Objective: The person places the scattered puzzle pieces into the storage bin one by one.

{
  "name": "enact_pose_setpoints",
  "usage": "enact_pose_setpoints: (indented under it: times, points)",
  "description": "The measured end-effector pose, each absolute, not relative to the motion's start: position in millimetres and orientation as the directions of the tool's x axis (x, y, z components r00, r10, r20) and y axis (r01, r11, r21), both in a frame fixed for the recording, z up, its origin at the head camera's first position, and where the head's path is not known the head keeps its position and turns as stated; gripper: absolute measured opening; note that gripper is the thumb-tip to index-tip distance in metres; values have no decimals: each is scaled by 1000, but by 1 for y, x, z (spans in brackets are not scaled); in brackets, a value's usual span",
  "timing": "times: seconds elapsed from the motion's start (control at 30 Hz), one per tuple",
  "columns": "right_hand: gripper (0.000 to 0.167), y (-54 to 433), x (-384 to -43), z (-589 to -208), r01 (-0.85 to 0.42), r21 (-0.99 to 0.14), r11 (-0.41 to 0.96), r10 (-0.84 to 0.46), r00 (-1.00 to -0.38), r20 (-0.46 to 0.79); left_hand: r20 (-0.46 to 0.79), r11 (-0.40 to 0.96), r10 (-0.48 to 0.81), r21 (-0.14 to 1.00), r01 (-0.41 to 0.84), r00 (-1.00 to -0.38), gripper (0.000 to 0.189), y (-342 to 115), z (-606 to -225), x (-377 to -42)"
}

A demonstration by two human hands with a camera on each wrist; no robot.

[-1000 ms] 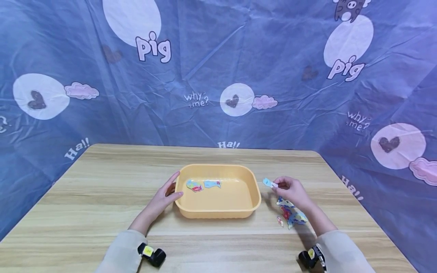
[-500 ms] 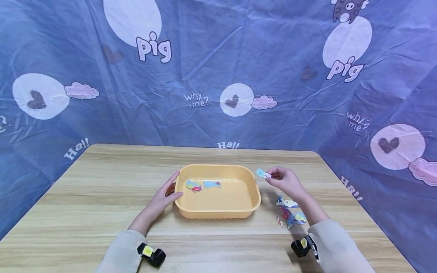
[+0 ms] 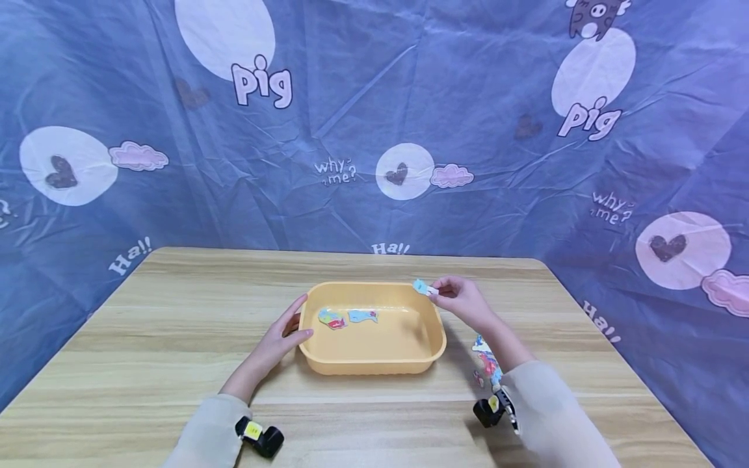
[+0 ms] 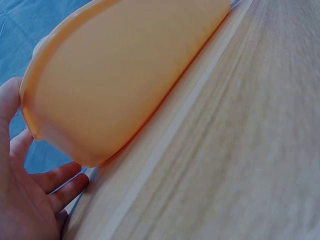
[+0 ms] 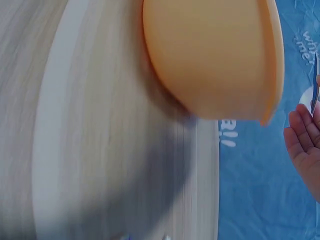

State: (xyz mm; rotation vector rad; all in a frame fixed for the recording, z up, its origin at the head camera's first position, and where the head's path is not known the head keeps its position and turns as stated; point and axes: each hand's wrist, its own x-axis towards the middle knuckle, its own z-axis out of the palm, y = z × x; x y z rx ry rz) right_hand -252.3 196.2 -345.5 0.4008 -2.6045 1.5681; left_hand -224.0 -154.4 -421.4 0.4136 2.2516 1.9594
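A shallow yellow plastic tub stands on the wooden table. At its left end my left hand holds it, the thumb over the rim and the fingers against the outer wall. My right hand pinches a small flat light-blue and white cut-out piece by its white end, above the tub's right back rim. In the right wrist view the thin piece shows edge-on. Inside the tub lie a green and red piece and a light-blue fish-shaped piece.
Several colourful flat cut-outs lie on the table right of the tub, partly hidden by the right forearm. A blue printed cloth hangs behind the table. Each wrist wears a small black camera.
My right hand has carried the light-blue and white piece leftward and up, from beside the tub to over its right back rim. The left hand and the tub have stayed in place.
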Motion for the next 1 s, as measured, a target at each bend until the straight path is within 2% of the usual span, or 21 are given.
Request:
enact_pose_setpoints:
  times: [0.33,0.7,1.0]
  points:
    - [18,172,-259,-346,-250,-883,396,-188,-964,189,77,130,280,985,117,-957,64,-155,-422,-223]
    - [18,162,-263,-350,-246,-890,385,-177,-966,190,121,140,282,976,166,-952,64,-155,-422,-224]
    - [17,148,-255,-339,-223,-899,377,-176,-970,167,79,118,288,986,117,-955,65,-155,-420,-223]
